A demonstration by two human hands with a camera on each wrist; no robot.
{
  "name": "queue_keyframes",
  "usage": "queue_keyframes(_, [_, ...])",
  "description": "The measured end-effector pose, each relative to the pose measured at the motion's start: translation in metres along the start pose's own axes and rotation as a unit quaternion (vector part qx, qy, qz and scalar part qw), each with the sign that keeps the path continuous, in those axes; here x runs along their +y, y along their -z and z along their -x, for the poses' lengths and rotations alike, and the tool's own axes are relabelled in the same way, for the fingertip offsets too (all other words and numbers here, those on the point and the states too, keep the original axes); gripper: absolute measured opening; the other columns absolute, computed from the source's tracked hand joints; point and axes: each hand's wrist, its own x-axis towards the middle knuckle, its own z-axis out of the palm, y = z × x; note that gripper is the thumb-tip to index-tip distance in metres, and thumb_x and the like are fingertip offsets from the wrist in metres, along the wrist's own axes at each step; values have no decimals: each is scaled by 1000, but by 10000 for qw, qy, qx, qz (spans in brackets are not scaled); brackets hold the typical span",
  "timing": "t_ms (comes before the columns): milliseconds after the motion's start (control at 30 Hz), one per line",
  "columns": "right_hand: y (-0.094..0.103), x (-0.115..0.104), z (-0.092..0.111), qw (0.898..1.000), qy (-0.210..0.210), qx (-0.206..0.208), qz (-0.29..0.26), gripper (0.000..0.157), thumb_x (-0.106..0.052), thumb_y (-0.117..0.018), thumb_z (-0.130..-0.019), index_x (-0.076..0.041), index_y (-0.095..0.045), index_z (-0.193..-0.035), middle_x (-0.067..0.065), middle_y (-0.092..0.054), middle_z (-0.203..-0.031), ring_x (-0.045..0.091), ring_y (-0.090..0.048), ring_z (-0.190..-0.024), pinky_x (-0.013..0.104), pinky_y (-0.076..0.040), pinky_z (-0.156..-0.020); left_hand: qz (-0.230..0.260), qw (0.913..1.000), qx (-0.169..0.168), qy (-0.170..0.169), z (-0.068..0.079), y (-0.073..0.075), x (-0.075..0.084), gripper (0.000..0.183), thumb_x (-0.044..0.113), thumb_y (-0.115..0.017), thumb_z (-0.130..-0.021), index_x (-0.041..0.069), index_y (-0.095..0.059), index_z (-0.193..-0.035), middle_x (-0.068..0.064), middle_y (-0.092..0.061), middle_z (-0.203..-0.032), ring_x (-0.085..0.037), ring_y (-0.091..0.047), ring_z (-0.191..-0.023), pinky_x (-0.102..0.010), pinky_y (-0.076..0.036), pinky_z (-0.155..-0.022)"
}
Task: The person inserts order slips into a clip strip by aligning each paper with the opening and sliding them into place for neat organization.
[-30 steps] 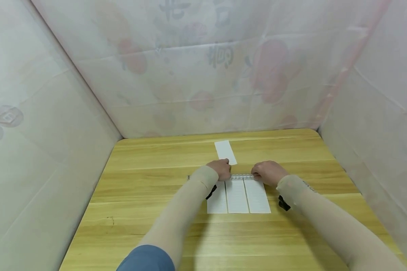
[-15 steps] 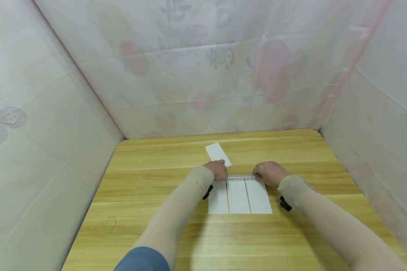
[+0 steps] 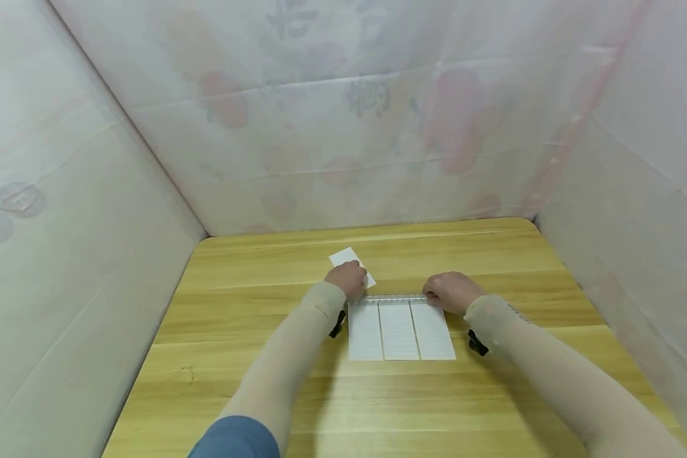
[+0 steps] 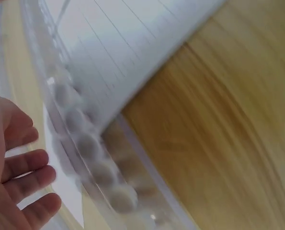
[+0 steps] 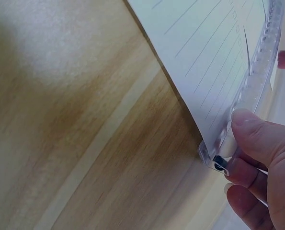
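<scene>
Three ruled white paper sheets (image 3: 399, 334) lie side by side, their far edges along a clear plastic binder strip (image 3: 392, 299) with a row of rings (image 4: 87, 146). My right hand (image 3: 453, 292) pinches the strip's right end between thumb and fingers; a small dark piece (image 5: 220, 163) shows at that end. Beyond the strip's left end, my left hand (image 3: 345, 278) holds a loose white paper sheet (image 3: 342, 256), partly covered by the hand. In the left wrist view its fingers are curled beside the rings, apart from them; the exact contact with the loose sheet is hard to see.
The wooden table (image 3: 252, 356) has a rounded far edge against a pale patterned curtain (image 3: 298, 191). Similar cloth walls stand close on the left (image 3: 91, 267) and right (image 3: 624, 254).
My left hand has moved left, away from the middle of the binder strip, and the loose sheet has shifted left and turned with it. The right hand stays at the strip's end.
</scene>
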Motion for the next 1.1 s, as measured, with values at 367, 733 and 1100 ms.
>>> queue_keyframes(367, [-3,-5,0,10000,-10,32,13,20,-9,-77,-82,-18,-61,-73,-9,-57,-74,7,-42,-63,29,-36,-58,117,9990,-417,87,15,-5,-31,40,20,-44,-102,21,-52,-140,-3,-52,-130,-17,-53,-113,-30,-47,-91])
queue_keyframes(733, [-4,-4,-1,10000,-44,18,48,18,-10,-76,-82,-20,-63,-75,-10,-60,-78,7,-43,-64,28,-37,-60,491,9978,-355,274,28,-7,-63,39,14,-45,-100,17,-54,-138,-5,-53,-130,-20,-53,-116,-34,-45,-96])
queue_keyframes(1100, [-1,-6,-3,9999,-92,49,9,10,-9,-77,-81,-17,-70,-81,-5,-66,-83,6,-51,-68,29,-44,-62,515,9978,-286,314,50,-5,-86,40,12,-45,-100,15,-52,-140,-9,-51,-134,-23,-51,-120,-37,-43,-99])
